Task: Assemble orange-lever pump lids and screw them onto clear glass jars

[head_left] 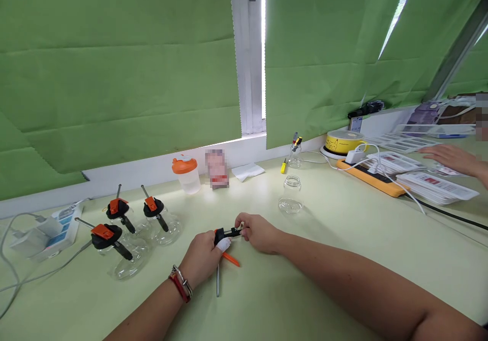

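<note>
My left hand (204, 257), with a white wrap on one finger, is closed around a black bottle top (220, 236). From it an orange lever (231, 259) and a thin metal tube (217, 281) stick out toward me. My right hand (259, 233) pinches the far end of the black arm (232, 233) on the same top. A clear bottle (292, 196) without a cap stands beyond my right hand. To the left are three clear bottles fitted with similar black and orange tops, the nearest one (127, 265) in front of the others.
A cup with an orange lid (186, 176) and a white paper (247, 172) are at the back. White (61, 231) and orange (371, 177) power strips lie at either side, with cables. At right, another person's hand (453, 159) is over stacked white trays (436, 187).
</note>
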Motion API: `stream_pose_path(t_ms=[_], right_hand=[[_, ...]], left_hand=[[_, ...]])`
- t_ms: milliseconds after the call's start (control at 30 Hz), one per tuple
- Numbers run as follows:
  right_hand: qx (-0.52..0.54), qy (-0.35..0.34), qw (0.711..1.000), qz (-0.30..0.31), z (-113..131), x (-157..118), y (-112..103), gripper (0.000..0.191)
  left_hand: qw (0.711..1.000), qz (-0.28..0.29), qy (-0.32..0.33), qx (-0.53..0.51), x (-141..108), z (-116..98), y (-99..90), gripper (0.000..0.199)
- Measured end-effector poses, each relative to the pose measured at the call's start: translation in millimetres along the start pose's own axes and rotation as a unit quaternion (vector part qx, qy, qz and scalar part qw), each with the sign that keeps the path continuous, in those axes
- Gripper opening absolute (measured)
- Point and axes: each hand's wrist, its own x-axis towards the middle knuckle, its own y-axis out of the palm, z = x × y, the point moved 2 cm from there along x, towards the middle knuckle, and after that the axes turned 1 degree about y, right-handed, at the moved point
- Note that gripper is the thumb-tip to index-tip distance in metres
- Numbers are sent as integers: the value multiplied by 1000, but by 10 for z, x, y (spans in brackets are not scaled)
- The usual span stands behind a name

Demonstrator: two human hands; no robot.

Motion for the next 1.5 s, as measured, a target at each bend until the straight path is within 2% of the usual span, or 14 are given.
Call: stream_pose_path(t_ms=[567, 933, 1500], right_hand=[[-15, -11, 1000, -3, -52, 10, 14, 30], [-52, -25, 998, -14, -66, 4, 26, 21], [-43, -23, 999, -15, -40, -21, 14, 24]], left_hand=[[1000, 4, 1, 1, 7, 24, 14, 31], [1000, 0, 8, -4, 14, 29, 22, 35], [1000, 1, -2, 3, 1, 33, 22, 33]])
